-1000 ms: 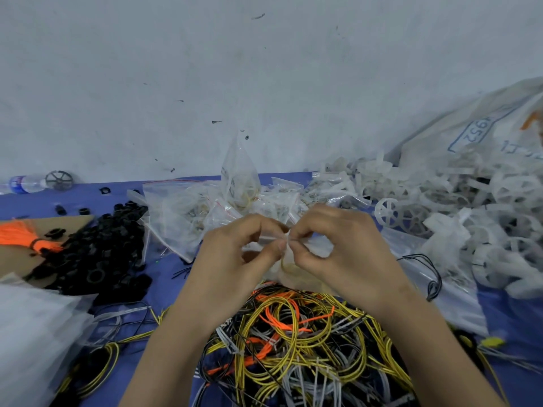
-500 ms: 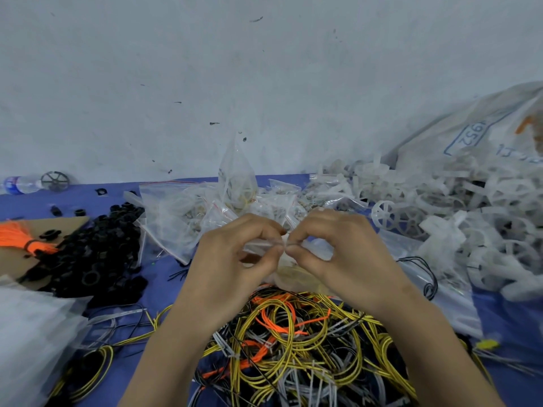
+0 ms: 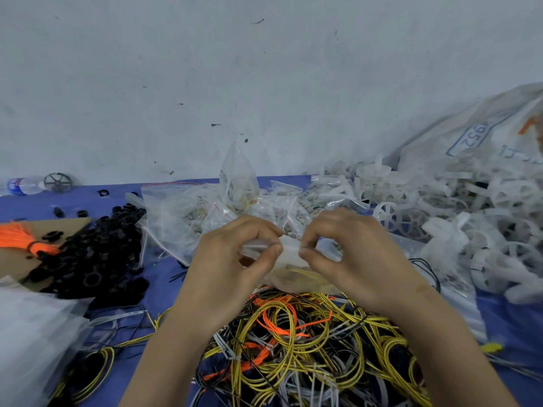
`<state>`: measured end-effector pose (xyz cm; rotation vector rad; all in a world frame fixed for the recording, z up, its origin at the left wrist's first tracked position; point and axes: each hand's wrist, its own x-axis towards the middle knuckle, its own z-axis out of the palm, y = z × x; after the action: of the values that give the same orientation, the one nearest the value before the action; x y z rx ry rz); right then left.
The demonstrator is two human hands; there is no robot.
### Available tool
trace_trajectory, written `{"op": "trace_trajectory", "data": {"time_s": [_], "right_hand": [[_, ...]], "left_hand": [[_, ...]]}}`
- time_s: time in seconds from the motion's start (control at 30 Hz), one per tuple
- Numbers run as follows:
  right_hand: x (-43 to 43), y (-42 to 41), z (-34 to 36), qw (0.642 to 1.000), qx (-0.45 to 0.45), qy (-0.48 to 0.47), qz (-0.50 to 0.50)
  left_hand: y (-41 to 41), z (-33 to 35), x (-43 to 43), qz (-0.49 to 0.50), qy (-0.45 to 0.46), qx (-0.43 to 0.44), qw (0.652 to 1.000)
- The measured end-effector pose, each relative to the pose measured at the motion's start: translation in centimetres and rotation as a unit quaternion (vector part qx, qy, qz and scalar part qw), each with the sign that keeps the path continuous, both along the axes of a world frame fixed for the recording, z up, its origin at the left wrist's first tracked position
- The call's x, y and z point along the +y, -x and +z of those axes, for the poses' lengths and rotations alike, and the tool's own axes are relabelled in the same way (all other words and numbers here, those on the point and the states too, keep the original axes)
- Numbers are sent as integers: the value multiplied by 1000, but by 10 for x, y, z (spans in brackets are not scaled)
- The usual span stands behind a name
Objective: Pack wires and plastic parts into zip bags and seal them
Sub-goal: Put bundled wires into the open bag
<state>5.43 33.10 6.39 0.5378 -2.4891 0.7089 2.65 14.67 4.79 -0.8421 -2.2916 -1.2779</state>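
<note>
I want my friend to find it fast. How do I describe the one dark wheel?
Follow the white wall down to where it meets the blue table cover, then go to the far left. A water bottle with a blue label lies there, and the dark wheel stands right beside it. The other wheels, heaped on the right, are white.

Wire heap near; black rings left; white wheels right
</note>
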Motion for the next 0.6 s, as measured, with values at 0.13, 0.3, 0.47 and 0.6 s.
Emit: {"op": "trace_trajectory", "data": {"time_s": [0.13, 0.3, 0.47, 0.6], "right_hand": [[-5, 1, 0, 1000, -14, -3, 13], [4, 1, 2, 999, -42, 23, -8], [3, 0, 5, 999, -41, 15, -6], [4, 0, 5, 999, -45, 14, 12]], "left_hand": [[-2, -1, 5, 14, 58, 38, 997], [1, -1, 0, 40, 38, 49, 997], [1, 2, -2, 56, 57, 68, 994], [1, 4, -2, 84, 77, 76, 991]]}}
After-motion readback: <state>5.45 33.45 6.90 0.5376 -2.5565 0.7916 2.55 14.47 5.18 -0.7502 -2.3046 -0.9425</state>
